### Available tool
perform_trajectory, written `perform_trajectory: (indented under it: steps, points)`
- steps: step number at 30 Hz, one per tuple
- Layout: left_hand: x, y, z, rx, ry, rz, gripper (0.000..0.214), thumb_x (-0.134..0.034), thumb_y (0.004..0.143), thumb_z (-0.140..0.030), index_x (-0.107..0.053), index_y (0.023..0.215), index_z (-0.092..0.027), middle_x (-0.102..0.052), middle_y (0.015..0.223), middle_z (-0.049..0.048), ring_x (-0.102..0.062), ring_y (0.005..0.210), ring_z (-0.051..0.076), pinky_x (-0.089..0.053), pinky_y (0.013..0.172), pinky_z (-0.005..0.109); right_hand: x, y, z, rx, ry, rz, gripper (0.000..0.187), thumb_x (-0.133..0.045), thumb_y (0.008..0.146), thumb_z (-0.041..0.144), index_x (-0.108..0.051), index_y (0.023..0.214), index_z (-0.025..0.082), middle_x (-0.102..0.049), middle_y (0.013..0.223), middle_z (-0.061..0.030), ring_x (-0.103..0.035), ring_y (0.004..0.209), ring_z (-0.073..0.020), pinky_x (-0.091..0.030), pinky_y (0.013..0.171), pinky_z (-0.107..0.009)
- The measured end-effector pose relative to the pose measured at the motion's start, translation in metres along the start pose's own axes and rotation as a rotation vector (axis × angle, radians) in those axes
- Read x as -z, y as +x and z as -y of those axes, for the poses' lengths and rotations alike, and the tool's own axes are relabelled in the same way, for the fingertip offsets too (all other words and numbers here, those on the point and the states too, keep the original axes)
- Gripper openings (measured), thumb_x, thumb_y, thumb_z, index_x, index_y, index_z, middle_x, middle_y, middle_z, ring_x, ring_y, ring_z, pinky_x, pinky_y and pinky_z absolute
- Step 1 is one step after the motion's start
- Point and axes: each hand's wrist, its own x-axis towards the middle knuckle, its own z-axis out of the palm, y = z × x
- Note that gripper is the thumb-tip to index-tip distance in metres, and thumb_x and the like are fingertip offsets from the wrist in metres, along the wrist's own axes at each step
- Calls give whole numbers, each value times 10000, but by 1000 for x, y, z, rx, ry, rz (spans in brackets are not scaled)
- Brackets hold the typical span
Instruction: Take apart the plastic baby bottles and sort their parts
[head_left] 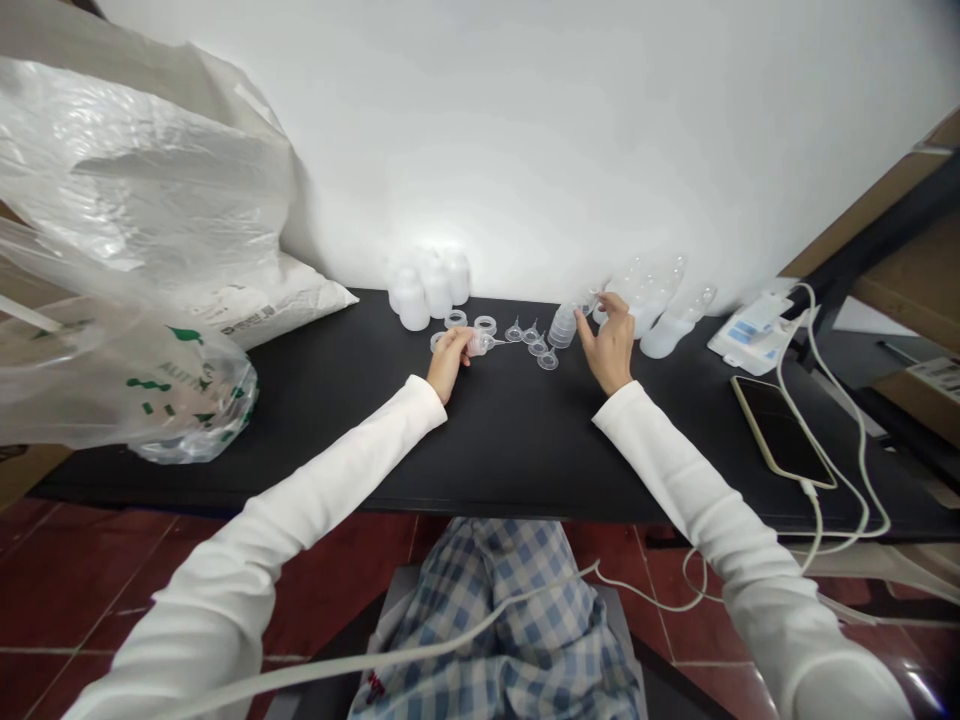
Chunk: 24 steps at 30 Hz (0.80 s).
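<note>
My left hand (448, 360) is closed around a small clear plastic part with a thin tip (481, 343), held just above the black table (495, 430). My right hand (611, 345) reaches toward the far edge, its fingers pinched on a small clear piece (592, 302) beside a stack of clear ribbed caps (562, 325). Between the hands lie several small clear funnel-shaped pieces (534, 340) and clear rings (485, 324). A cluster of white translucent bottles (429, 285) stands behind the left hand. Clear bottles (660, 300) lie behind the right hand.
A large plastic bag (127, 300) with clear parts inside fills the left end of the table, with a white sack (262, 305) behind it. A phone (781, 430) on a white cable and a white power bank (752, 330) lie at the right. Cardboard boxes (911, 270) stand further right.
</note>
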Motion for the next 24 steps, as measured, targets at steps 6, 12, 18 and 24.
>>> perform_trajectory:
  steps: [6, 12, 18, 24]
  points:
    - [0, -2, -4, -1, 10, 24, 242, -703, 762, -387, -601, 708, -175, -508, 678, -4, -488, 621, 101, -368, 503, 212, 4, 0, 10, 55, -62, 72, 397, -328, 1058, 445, -572, 1252, 198, -655, 1250, -153, -603, 1075, -279, -451, 956, -475]
    - [1, -2, -4, -6, 30, 66, 252, -734, 742, -411, -650, 785, -177, -587, 765, 23, -541, 690, 114, -399, 527, 220, 3, -1, 11, 67, -123, 3, 367, -334, 1042, 372, -641, 1056, 171, -612, 1126, -173, -570, 995, -288, -443, 890, -474]
    - [2, -3, -2, -28, 95, 107, 301, -765, 727, -443, -680, 875, -196, -651, 838, 29, -599, 795, 147, -436, 591, 241, 6, -5, 21, 185, -93, 88, 305, -385, 1029, 345, -621, 1101, 166, -605, 1113, -168, -565, 1017, -293, -404, 875, -450]
    - [-3, -10, -8, -187, 196, 288, 342, -772, 769, -508, -720, 921, -206, -735, 1020, 56, -663, 993, 198, -502, 778, 295, 7, -14, 45, 442, -104, 228, 335, -478, 1017, 371, -592, 1281, 198, -656, 1150, -127, -600, 1055, -256, -351, 895, -393]
